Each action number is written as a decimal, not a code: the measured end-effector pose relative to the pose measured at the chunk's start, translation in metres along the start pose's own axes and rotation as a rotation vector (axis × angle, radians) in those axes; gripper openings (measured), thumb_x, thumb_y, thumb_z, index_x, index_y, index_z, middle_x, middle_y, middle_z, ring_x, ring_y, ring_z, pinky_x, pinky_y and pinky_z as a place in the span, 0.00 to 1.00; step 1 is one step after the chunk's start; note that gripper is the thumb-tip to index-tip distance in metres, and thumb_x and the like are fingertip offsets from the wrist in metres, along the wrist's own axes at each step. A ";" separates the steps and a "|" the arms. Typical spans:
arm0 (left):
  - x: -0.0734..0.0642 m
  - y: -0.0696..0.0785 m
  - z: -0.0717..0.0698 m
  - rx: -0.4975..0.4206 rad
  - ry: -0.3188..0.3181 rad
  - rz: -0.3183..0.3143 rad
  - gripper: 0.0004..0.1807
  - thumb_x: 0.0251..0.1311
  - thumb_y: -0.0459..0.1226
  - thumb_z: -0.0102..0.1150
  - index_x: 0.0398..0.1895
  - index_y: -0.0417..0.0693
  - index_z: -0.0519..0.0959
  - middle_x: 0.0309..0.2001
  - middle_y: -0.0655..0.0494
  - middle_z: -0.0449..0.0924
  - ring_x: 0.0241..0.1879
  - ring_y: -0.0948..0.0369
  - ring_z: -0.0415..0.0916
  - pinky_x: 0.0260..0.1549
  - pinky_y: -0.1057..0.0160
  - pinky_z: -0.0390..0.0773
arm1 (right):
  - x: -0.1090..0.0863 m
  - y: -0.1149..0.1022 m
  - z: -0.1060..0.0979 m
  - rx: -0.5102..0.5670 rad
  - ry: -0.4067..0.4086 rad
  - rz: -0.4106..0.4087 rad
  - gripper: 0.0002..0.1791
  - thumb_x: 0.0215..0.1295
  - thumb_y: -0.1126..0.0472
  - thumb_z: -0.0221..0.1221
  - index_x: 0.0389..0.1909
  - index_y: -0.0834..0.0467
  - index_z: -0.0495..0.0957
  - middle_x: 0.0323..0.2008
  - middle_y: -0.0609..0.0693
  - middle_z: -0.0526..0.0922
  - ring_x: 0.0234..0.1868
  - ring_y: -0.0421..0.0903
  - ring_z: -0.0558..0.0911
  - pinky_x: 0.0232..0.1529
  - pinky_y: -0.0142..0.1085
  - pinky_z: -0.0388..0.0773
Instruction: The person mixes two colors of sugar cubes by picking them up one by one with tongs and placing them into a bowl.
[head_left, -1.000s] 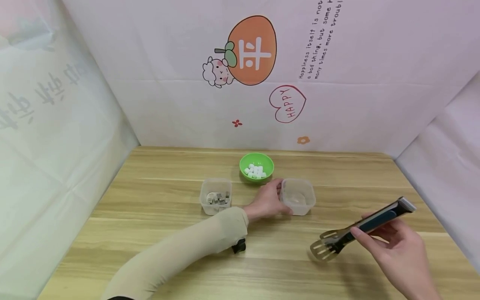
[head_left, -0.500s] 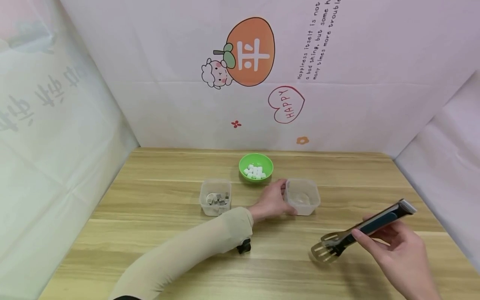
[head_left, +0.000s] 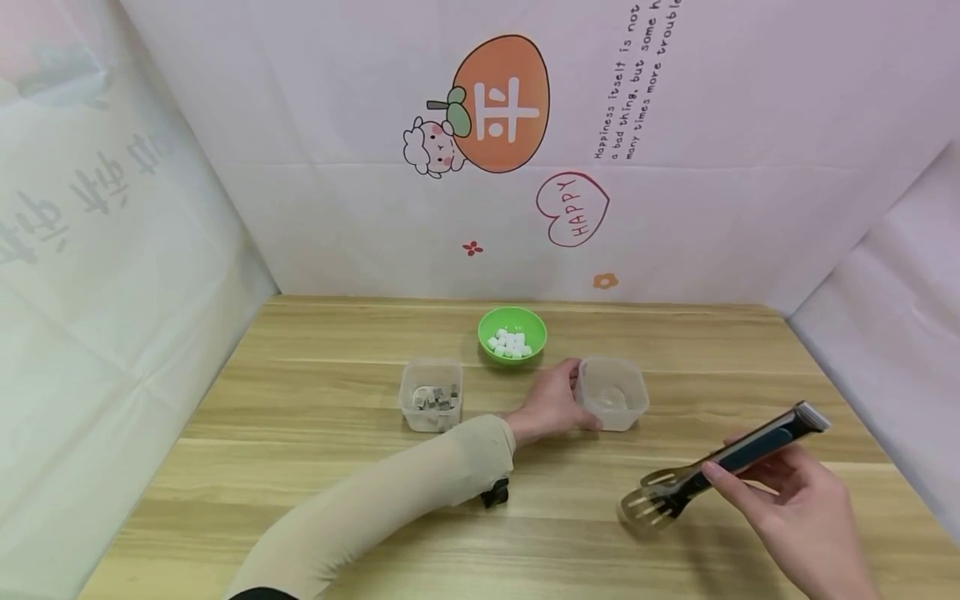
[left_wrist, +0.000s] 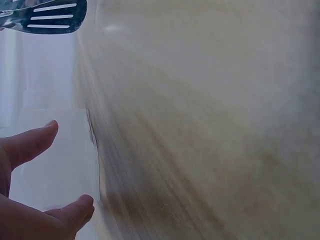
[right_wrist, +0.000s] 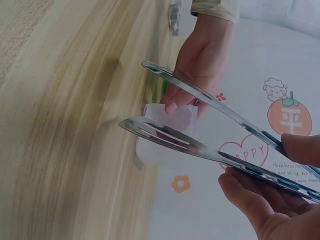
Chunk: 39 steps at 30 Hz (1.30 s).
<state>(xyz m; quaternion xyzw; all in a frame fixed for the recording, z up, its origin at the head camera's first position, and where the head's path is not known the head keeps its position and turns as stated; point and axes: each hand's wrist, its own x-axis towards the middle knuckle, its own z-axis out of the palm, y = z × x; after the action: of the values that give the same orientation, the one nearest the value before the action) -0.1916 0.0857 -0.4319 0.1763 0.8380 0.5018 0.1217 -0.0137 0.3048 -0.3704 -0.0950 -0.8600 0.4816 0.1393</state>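
Observation:
My left hand (head_left: 555,402) is at the left side of a translucent plastic box (head_left: 613,396), fingers toward its back corner and thumb toward its front. In the left wrist view its digits lie spread and fairly straight against the box's wall (left_wrist: 60,170). Nothing but a clear bottom shows inside that box. My right hand (head_left: 806,508) pinches a pair of tongs (head_left: 750,450) between thumb and fingers, above the table at the right. The slotted metal heads of the tongs point down and left, spread apart with nothing between them.
Small metallic cubes lie in a second translucent box (head_left: 432,375) on the left. Behind stands a green bowl (head_left: 512,315) with several white cubes (head_left: 510,343). The wooden table (head_left: 315,375) is bounded by printed white cloth (head_left: 337,208) at the back and sides.
The box on the right has slid a little to the right along the table, with my left hand moving alongside it. The tongs and my right hand have barely moved.

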 end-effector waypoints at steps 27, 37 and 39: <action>0.000 0.006 0.004 0.096 -0.005 0.029 0.61 0.38 0.33 0.90 0.78 0.42 0.64 0.68 0.49 0.77 0.64 0.58 0.76 0.65 0.66 0.74 | -0.002 -0.005 0.008 0.035 0.004 -0.051 0.20 0.58 0.73 0.75 0.49 0.61 0.80 0.36 0.40 0.88 0.38 0.32 0.87 0.38 0.24 0.86; -0.028 0.039 -0.028 0.139 -0.012 0.080 0.69 0.39 0.36 0.90 0.85 0.49 0.55 0.76 0.54 0.69 0.72 0.54 0.68 0.72 0.58 0.68 | 0.000 -0.007 0.008 0.006 -0.020 -0.013 0.22 0.62 0.64 0.76 0.53 0.63 0.80 0.38 0.40 0.88 0.39 0.33 0.87 0.38 0.26 0.87; -0.038 0.045 -0.039 0.145 -0.016 0.123 0.67 0.41 0.37 0.89 0.84 0.49 0.56 0.77 0.54 0.68 0.71 0.53 0.69 0.71 0.58 0.69 | 0.001 -0.007 0.008 -0.001 -0.025 0.004 0.23 0.61 0.62 0.77 0.54 0.63 0.80 0.38 0.39 0.88 0.39 0.32 0.87 0.37 0.26 0.87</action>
<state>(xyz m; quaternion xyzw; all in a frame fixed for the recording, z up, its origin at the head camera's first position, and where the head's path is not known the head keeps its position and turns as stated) -0.1638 0.0580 -0.3733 0.2399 0.8587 0.4449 0.0845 -0.0175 0.2953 -0.3678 -0.0908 -0.8618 0.4824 0.1277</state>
